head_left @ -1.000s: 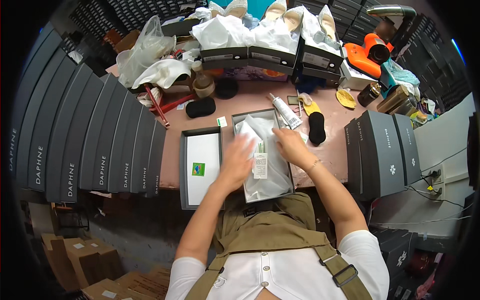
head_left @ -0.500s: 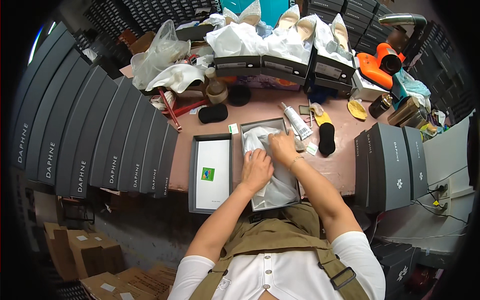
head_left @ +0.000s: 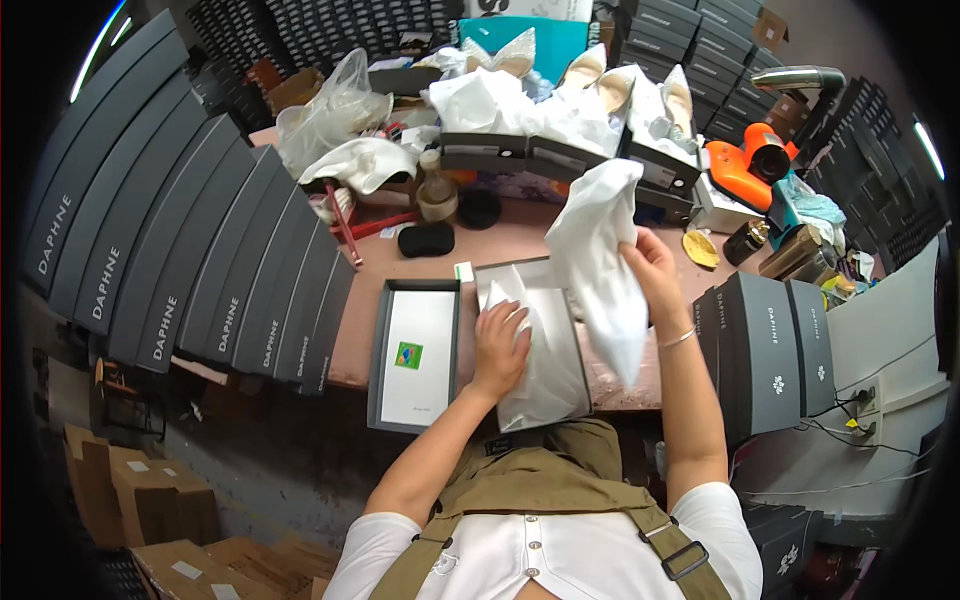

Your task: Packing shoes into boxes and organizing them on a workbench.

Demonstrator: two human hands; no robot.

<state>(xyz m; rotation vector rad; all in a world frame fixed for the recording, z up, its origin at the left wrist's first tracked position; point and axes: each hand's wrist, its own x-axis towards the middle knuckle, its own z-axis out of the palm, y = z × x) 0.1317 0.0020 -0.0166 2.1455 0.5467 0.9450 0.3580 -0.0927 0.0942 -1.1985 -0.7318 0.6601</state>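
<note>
My right hand [head_left: 655, 272] grips a long white-wrapped bundle [head_left: 597, 240], raised over the right side of an open grey shoe box [head_left: 590, 402]. The wrapping hangs down to a narrow point, and what is inside is hidden. My left hand [head_left: 502, 352] lies inside the box with its fingers apart, resting on white tissue paper [head_left: 545, 365]. Left of it sits the grey box lid [head_left: 378, 375], inside up, with a small green packet [head_left: 408, 355] on its white lining.
Grey shoe boxes [head_left: 180, 240] stand in a row at left, with several more [head_left: 755, 345] at right. Along the back are opened boxes [head_left: 480, 150] with pale shoes in white paper. A black oval pad [head_left: 426, 239], a red stand [head_left: 350, 230] and an orange device [head_left: 738, 175] are around.
My right hand has lifted the white-wrapped bundle out of the box, up and to the right. My left hand stays in the box, now with its fingers on the tissue paper.
</note>
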